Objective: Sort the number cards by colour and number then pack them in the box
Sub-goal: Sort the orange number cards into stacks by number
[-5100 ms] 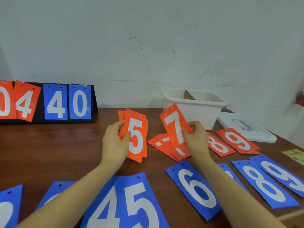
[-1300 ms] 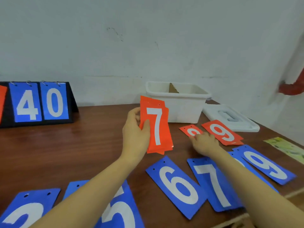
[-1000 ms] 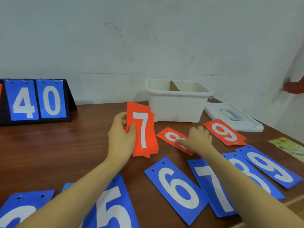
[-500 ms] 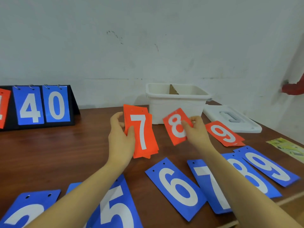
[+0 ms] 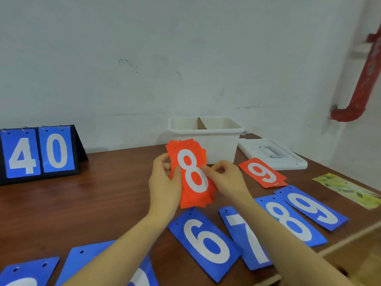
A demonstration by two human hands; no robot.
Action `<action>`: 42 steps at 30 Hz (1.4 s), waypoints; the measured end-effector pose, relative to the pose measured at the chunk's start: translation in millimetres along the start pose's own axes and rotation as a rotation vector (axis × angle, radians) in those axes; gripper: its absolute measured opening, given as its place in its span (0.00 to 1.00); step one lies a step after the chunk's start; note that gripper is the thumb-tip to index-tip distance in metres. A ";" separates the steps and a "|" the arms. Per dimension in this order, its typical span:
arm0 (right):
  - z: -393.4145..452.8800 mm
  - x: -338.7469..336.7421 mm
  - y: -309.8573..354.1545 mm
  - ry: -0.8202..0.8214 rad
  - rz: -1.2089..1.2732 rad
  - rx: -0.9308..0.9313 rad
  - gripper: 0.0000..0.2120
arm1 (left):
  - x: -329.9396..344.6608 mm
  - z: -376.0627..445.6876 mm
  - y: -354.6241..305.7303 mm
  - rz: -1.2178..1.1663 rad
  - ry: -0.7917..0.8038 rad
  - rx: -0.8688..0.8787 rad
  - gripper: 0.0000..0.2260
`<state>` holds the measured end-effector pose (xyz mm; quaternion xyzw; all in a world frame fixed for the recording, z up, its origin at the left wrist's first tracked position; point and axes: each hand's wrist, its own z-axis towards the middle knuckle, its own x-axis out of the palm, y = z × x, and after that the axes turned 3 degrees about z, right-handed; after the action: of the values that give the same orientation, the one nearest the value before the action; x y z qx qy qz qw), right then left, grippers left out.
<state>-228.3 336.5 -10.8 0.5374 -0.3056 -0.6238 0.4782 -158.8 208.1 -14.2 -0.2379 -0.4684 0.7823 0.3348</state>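
I am looking into what seems a plain utility or storage room turned into a work spot, not a home. A bare whitewashed wall (image 5: 185, 58) is showing scuffs and marks, and a red painted pipe (image 5: 362, 79) is running down it at the right, as in a service space. A dark wooden tabletop (image 5: 92, 203) is standing against the wall, carrying a flip scoreboard (image 5: 39, 153) and a white plastic box (image 5: 206, 141).
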 end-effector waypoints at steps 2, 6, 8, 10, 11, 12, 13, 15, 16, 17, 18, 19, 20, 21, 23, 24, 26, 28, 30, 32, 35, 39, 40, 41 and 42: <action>13.6 -21.5 -13.9 -0.042 -0.118 -0.015 0.11 | 9.3 1.5 -1.1 -0.003 0.007 -0.008 0.10; 47.6 -66.4 -58.9 -0.206 -0.540 0.023 0.10 | 36.5 12.2 -5.8 -0.006 0.056 -0.022 0.11; 61.2 -83.2 -80.7 -0.259 -0.771 0.166 0.19 | 49.8 19.3 -6.9 -0.004 0.067 -0.013 0.10; 69.4 -92.1 -96.9 -0.272 -0.842 0.277 0.24 | 60.1 23.1 -4.4 0.004 0.082 -0.011 0.10; 73.2 -93.3 -103.5 -0.262 -0.851 0.307 0.25 | 64.0 23.8 -2.1 0.005 0.094 -0.011 0.09; 76.2 -93.3 -107.8 -0.239 -0.852 0.335 0.25 | 66.9 24.1 1.2 0.006 0.107 -0.015 0.09; 79.1 -92.8 -110.5 -0.207 -0.851 0.359 0.26 | 68.8 24.1 4.1 0.008 0.117 -0.021 0.09; 82.7 -93.0 -108.2 -0.127 -0.858 0.374 0.26 | 69.8 24.6 10.4 0.014 0.128 -0.040 0.09; 83.8 -93.3 -104.3 -0.079 -0.859 0.366 0.26 | 69.4 25.4 13.6 0.021 0.127 -0.048 0.09; 84.5 -93.2 -100.1 -0.026 -0.856 0.354 0.27 | 68.4 26.4 16.3 0.032 0.123 -0.054 0.09; 84.3 -91.9 -95.7 0.028 -0.846 0.342 0.29 | 67.1 27.4 19.1 0.048 0.118 -0.055 0.09; 83.7 -88.7 -91.8 0.083 -0.830 0.328 0.31 | 65.7 28.2 21.2 0.063 0.112 -0.054 0.08; 82.4 -83.5 -88.1 0.132 -0.811 0.312 0.32 | 63.8 28.9 23.4 0.078 0.104 -0.052 0.08; 80.5 -77.2 -84.9 0.175 -0.789 0.292 0.33 | 61.5 29.4 25.0 0.092 0.096 -0.052 0.08; 78.2 -63.4 -78.9 0.250 -0.756 0.236 0.32 | 56.3 30.5 26.8 0.122 0.077 -0.051 0.09; 77.3 -57.3 -75.8 0.282 -0.749 0.215 0.32 | 53.0 31.1 27.5 0.137 0.066 -0.048 0.10; 76.7 -48.0 -70.2 0.303 -0.719 0.217 0.30 | 45.9 32.3 28.2 0.158 0.044 -0.048 0.10; 76.5 -41.7 -68.1 0.247 -0.693 0.244 0.27 | 38.0 33.0 28.3 0.176 0.031 -0.053 0.09; 75.3 -37.5 -67.2 0.177 -0.737 0.271 0.30 | 31.9 33.0 29.1 0.189 0.023 -0.051 0.09; 75.4 -34.0 -63.2 0.162 -0.762 0.327 0.32 | 27.3 32.7 29.6 0.193 0.018 -0.051 0.09; 76.8 -31.2 -53.5 0.175 -0.737 0.424 0.29 | 25.1 31.3 30.1 0.184 0.020 -0.062 0.09; 72.0 -24.1 -52.5 0.099 -0.595 0.423 0.33 | 19.5 30.5 28.0 0.164 0.016 -0.056 0.09; 68.0 -22.5 -53.1 0.077 -0.552 0.382 0.30 | 17.2 30.4 26.9 0.164 0.014 -0.053 0.10; 63.0 -21.5 -52.3 0.053 -0.519 0.322 0.27 | 14.6 30.3 25.7 0.167 0.009 -0.047 0.11; 57.6 -20.7 -50.0 0.027 -0.490 0.248 0.23 | 11.1 29.8 23.8 0.172 0.002 -0.038 0.12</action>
<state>-297.8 365.7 -34.2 0.6581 -0.2342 -0.6715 0.2474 -193.7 191.3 -22.7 -0.2845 -0.4607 0.7987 0.2623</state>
